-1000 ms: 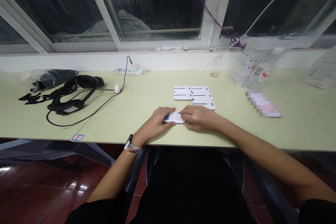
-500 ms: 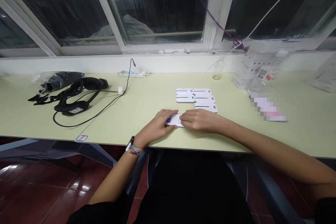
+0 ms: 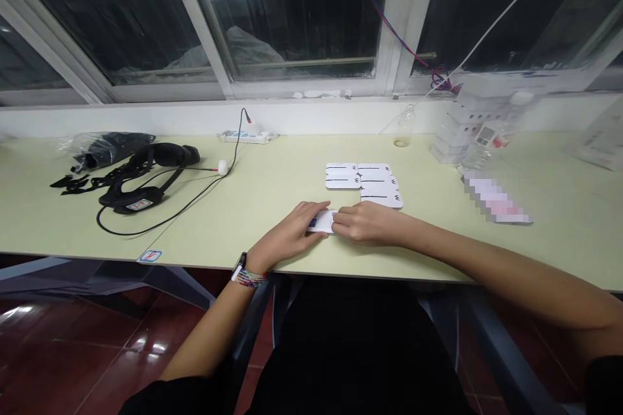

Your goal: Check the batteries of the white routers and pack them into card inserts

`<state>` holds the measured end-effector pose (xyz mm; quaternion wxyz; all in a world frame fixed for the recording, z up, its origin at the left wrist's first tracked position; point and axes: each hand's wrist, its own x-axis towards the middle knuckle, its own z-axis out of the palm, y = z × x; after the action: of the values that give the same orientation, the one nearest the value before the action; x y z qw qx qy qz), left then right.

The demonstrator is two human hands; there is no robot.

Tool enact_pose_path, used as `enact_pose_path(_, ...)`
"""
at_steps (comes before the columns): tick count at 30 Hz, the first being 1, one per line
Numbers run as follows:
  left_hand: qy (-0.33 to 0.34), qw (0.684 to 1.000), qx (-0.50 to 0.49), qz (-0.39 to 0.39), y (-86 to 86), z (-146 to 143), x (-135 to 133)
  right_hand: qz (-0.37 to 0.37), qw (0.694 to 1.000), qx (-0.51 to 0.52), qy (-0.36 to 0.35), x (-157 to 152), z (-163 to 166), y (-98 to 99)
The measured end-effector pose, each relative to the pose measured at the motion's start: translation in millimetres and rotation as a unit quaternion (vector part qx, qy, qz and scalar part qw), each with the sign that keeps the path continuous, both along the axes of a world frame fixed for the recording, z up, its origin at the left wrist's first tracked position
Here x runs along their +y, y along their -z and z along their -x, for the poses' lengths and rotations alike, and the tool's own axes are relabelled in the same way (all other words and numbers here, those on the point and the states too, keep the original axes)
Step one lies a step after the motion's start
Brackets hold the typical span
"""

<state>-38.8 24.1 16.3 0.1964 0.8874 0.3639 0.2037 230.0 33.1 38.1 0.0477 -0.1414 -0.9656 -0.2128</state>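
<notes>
My left hand [image 3: 290,233] wraps thumb and fingers round the left end of a flat white card-like piece [image 3: 322,222] with a dark blue patch, near the table's front edge. On the right end of this piece press the bunched fingers of my right hand [image 3: 363,223], which hide that end. Just beyond lie several white cards with rounded corners, each bearing a black line and a letter-like mark: a left group [image 3: 343,183] and a right column [image 3: 380,198]. The right hand partly overlaps the nearest card's edge.
A black headset [image 3: 131,198] with a cable lies at left, beside a plastic bag [image 3: 114,148]. A power strip [image 3: 247,137] sits by the wall. To the right are white boxes [image 3: 448,146], a clear bottle [image 3: 479,146] and a blurred pink-white packet [image 3: 496,198].
My right hand's fingers have drawn slightly left and curled more over the white piece's right end. The left hand keeps its hold, and the laid-out cards stay in place.
</notes>
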Motion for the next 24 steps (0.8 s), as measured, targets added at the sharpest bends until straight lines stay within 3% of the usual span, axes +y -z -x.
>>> enact_pose_path(10,-0.005,1.000,-0.006,-0.003,1.8,1,0,0.001,1.000,0.000,0.021,-4,5,0.8)
enact_pose_path(13,-0.023,1.000,-0.015,0.004,5.3,3,0,0.075,0.992,0.060,0.080,-6,8,2.5)
enact_pose_path(16,-0.022,0.999,-0.024,0.015,7.3,4,-1,0.187,0.955,0.160,0.164,-5,10,6.4)
enact_pose_path(19,-0.020,0.999,-0.030,0.025,7.6,5,-1,0.275,0.919,0.212,0.187,-3,9,10.3)
enact_pose_path(24,-0.030,0.999,-0.035,0.019,8.8,4,1,0.291,0.903,0.266,0.172,-2,6,15.9)
